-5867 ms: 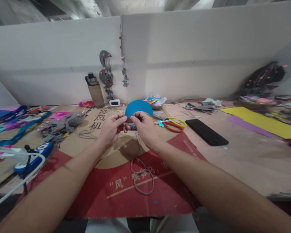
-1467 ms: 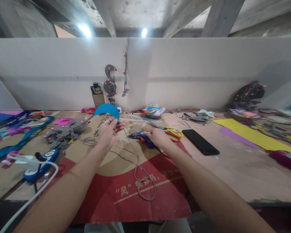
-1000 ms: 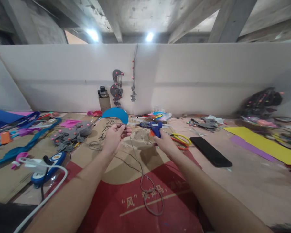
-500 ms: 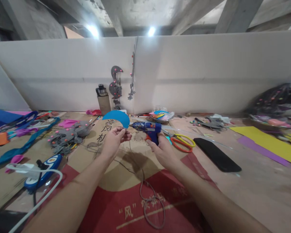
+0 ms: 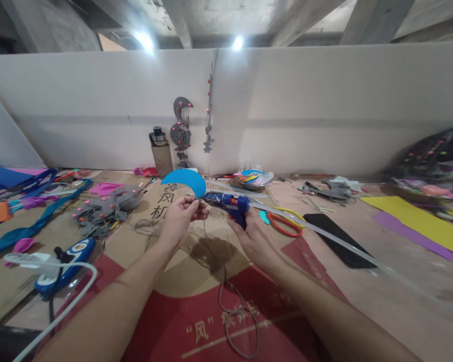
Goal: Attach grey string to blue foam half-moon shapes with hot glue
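Note:
My left hand (image 5: 185,215) pinches the lower right tip of a blue crescent-shaped cutout (image 5: 189,180), its curve facing up. In my right hand (image 5: 253,230) is a blue hot glue gun (image 5: 232,202), fingers wrapped round its handle. Its nozzle points left and meets the crescent's edge by my left fingertips; whether it touches I cannot tell. A long clear glue stick (image 5: 324,232) runs from the gun's back toward the lower right. Grey cord (image 5: 222,286) trails from below my left hand and loops over the printed cardboard (image 5: 181,281).
Orange and yellow-handled scissors (image 5: 287,226) and a black phone (image 5: 335,240) lie right of the gun. A blue power strip (image 5: 73,266), white cable and grey felt pieces (image 5: 101,208) are at left. A bottle (image 5: 161,156) stands by the white partition; yellow sheet (image 5: 419,221) at far right.
The glue gun's nozzle has come up against the crescent near my left fingers. The gun has turned, and its glue stick now stretches across the phone toward the lower right.

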A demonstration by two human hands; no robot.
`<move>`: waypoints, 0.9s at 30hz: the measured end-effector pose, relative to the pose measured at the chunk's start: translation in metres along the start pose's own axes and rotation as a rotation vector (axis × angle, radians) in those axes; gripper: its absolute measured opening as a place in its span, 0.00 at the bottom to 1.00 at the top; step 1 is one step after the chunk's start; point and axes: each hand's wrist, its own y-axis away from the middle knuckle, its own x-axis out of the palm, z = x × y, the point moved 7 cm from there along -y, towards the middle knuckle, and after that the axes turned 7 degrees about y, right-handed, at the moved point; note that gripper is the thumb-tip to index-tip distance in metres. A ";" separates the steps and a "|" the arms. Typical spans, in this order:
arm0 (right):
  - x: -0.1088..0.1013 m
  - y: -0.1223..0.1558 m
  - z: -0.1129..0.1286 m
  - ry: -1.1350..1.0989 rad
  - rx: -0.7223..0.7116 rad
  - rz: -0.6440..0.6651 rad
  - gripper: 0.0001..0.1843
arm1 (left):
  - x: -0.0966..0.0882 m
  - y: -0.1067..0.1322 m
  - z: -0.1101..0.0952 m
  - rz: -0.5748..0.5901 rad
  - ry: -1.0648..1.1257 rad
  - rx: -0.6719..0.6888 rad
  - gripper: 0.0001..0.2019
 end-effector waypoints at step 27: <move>0.000 0.000 0.001 0.054 -0.019 -0.004 0.19 | -0.002 0.003 -0.006 -0.018 -0.047 0.055 0.11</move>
